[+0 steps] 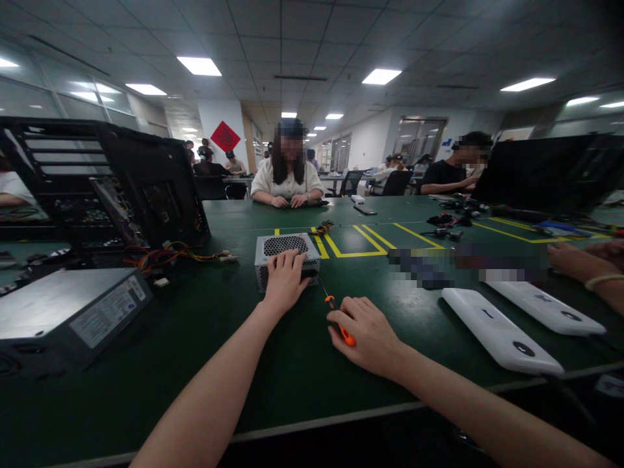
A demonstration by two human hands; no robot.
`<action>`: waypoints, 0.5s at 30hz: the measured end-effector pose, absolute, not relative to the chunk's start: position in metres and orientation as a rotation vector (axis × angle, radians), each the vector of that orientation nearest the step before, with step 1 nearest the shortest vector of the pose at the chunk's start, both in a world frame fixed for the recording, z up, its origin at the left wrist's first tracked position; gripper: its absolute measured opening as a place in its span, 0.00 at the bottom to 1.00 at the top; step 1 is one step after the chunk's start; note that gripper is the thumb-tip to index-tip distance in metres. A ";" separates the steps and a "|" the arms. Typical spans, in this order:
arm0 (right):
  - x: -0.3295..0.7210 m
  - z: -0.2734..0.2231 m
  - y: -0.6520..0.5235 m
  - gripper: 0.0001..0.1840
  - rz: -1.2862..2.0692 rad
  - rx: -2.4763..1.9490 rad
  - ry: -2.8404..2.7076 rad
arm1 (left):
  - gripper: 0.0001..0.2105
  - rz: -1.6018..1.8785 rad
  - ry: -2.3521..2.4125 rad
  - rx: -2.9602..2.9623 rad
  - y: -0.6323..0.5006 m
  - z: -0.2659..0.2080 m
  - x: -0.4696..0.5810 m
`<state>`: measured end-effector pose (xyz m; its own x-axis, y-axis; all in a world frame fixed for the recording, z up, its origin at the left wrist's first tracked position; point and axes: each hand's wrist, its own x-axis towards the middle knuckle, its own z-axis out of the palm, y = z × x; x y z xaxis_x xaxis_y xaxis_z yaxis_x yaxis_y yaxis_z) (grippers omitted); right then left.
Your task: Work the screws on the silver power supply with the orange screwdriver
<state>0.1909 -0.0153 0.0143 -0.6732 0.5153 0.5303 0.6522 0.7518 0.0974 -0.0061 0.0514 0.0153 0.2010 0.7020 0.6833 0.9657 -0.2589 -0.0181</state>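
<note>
A small grey computer power supply unit (263, 248) with a honeycomb vent on top sits on the green table, its bundled cables (324, 227) behind it. My left hand (286, 279) grips it, fingers over the top and thumb at its right front. An orange-and-black screwdriver (347, 335) is held in my right hand (363, 331), just right of the unit. Its thin shaft points up and left to the unit's right front edge. Whether the tip sits in a screw is too small to tell.
An open black computer case (156, 188) stands at left with loose coloured wires (168, 257). Nearer lies a larger power supply (53, 312). White devices (492, 328) lie at right, near another person's hand (580, 260). A person (290, 172) sits opposite. Yellow tape (358, 253) marks the table.
</note>
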 end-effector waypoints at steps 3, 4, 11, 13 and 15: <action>0.189 0.014 -0.016 0.13 -0.370 -0.872 -2.476 | 0.22 -0.789 -1.544 -2.028 0.052 0.015 -0.006; 0.188 0.014 -0.016 0.15 -0.371 -0.892 -2.474 | 0.22 -0.790 -1.540 -2.029 0.052 0.015 -0.006; 0.190 0.014 -0.015 0.07 -0.479 -0.914 -2.503 | 0.22 -0.797 -1.530 -2.027 0.051 0.015 -0.006; 0.191 0.015 -0.015 0.05 -0.571 -0.895 -2.510 | 0.22 -0.795 -1.529 -2.025 0.051 0.015 -0.006; 0.190 0.015 -0.014 0.05 -0.590 -0.902 -2.513 | 0.22 -0.793 -1.528 -2.026 0.051 0.015 -0.006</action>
